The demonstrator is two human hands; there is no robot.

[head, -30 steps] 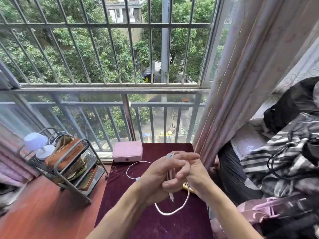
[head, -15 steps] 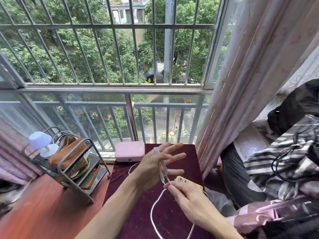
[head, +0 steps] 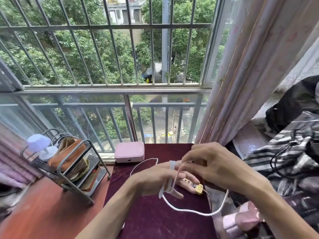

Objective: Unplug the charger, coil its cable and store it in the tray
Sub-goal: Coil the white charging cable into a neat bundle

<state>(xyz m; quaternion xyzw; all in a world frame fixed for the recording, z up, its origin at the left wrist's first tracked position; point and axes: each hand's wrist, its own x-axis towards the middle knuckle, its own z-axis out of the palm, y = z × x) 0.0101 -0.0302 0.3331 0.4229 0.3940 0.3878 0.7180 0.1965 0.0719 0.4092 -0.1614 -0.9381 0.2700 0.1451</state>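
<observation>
On the dark red velvet tabletop (head: 146, 221) by the barred window (head: 107, 27), the left hand (head: 151, 183) spreads straight fingers wrapped in the thin white charger cable (head: 189, 211), the right hand (head: 219, 168) pinches its strand, and slack could slip loops off the fingertips.

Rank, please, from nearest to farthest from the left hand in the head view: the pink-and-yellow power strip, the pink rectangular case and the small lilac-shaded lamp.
1. Pink-and-yellow power strip: lying right at the left hand's fingertips.
2. Pink rectangular case: at the maroon table's far edge, by the window.
3. Small lilac-shaded lamp: farthest, away to the left, off the table.
</observation>
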